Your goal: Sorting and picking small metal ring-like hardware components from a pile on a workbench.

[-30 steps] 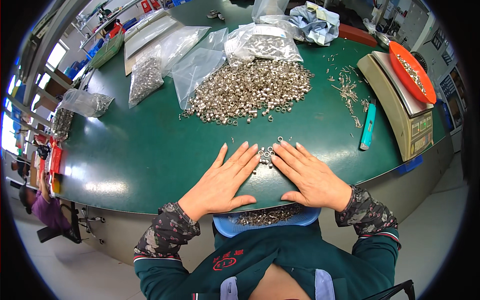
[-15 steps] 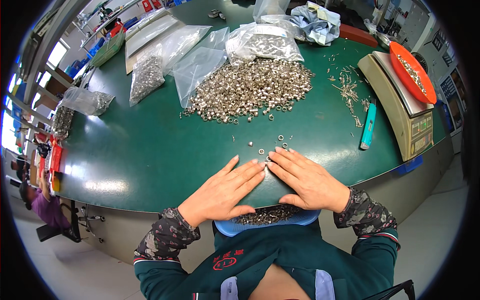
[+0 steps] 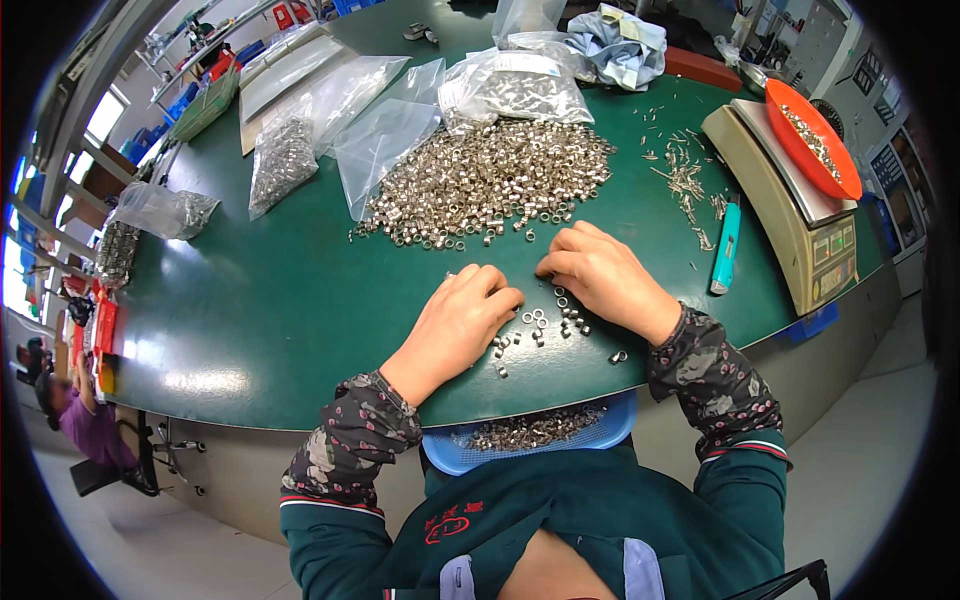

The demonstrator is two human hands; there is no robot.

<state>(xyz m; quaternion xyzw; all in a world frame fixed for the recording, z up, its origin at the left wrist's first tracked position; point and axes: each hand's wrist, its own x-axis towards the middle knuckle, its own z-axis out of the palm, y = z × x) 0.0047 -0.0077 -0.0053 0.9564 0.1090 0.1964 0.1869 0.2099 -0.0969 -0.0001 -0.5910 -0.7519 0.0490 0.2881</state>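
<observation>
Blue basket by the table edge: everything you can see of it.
The blue basket is shallow, with rounded corners and mesh-like sides; it looks like plastic. It sits roughly level just below the near edge of the green table, which hides its far side, and close to the person's dark green top. Many small metal pieces lie loose inside. Neither the left hand nor the right hand touches it. Its support is hidden.

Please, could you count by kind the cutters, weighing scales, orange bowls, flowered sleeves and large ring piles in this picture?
Large ring pile: 1
Teal cutter: 1
Weighing scale: 1
Orange bowl: 1
Flowered sleeves: 2
Total: 6
</observation>
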